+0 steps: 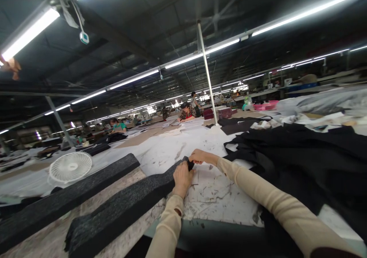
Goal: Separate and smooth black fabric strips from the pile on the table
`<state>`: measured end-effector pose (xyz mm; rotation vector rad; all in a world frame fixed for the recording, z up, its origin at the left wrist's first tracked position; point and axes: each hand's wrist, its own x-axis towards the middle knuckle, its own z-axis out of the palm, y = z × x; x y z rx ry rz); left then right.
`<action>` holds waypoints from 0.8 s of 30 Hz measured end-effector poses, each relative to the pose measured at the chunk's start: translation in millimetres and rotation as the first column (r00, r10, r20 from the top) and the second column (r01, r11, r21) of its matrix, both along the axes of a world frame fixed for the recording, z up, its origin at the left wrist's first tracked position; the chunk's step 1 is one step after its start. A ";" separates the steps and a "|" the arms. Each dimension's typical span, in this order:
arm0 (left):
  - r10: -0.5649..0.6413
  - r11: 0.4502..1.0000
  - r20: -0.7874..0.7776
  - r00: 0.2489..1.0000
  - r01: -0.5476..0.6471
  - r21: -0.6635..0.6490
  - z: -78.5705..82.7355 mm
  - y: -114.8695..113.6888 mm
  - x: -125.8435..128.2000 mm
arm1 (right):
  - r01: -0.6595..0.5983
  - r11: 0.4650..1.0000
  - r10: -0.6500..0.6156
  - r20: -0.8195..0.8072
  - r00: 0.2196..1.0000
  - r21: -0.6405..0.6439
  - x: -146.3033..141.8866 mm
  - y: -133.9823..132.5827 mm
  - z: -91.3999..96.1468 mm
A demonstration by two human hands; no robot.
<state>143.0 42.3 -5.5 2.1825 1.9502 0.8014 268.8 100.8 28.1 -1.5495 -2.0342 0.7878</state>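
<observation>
A long stack of dark grey cut fabric strips [126, 204] lies on the white work table [218, 197], running from lower left toward the middle. My left hand [181, 178] is closed over the far end of that stack. My right hand [197, 156] pinches the same end from the other side, its fingers closed on the fabric tip. Both arms wear beige sleeves.
A second long dark strip stack [69, 197] lies parallel at the left. A white fan [70, 167] lies behind it. A heap of black cloth [304, 158] fills the right side. A pole [207, 74] stands mid-table. Other people [187, 112] work at far tables.
</observation>
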 end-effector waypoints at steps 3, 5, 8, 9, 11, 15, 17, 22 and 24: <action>0.063 0.998 0.125 0.990 -0.065 0.017 -1.3 4.5 -6.4 | -0.030 0.999 0.032 -0.121 0.992 0.021 -3.8 -0.2 4.2; 0.103 0.994 0.239 0.966 -0.109 0.013 -3.7 9.5 -14.5 | 0.001 0.995 0.019 -0.203 0.979 0.095 -4.9 0.7 7.0; 0.129 0.990 0.430 0.893 -0.141 -0.006 -9.5 18.6 -26.5 | 0.054 0.981 -0.002 -0.267 0.964 0.187 -5.2 1.2 10.8; 0.127 0.990 0.491 0.862 -0.139 -0.012 -11.6 21.5 -29.3 | 0.054 0.977 0.003 -0.266 0.964 0.207 -5.6 0.5 11.5; 0.112 0.992 0.596 0.795 -0.127 -0.016 -15.2 25.9 -32.4 | 0.044 0.966 0.019 -0.240 0.971 0.254 -8.1 -2.2 10.8; 0.045 0.996 0.737 0.674 -0.083 0.015 -18.0 27.4 -32.4 | 0.046 0.933 -0.008 -0.107 0.994 0.357 -19.8 -8.6 1.2; 0.010 0.997 0.781 0.624 -0.063 0.038 -17.7 25.1 -30.9 | 0.011 0.927 -0.004 -0.020 1.000 0.376 -26.1 -8.9 -4.7; -0.011 0.988 0.899 0.439 -0.133 0.077 -11.1 17.6 -27.3 | 0.004 0.922 -0.030 0.061 0.998 0.386 -27.3 -0.8 -11.7; -0.006 0.968 0.948 0.318 -0.235 0.085 -0.2 14.6 -33.2 | 0.038 0.925 -0.080 0.094 0.992 0.379 -22.3 1.7 -14.1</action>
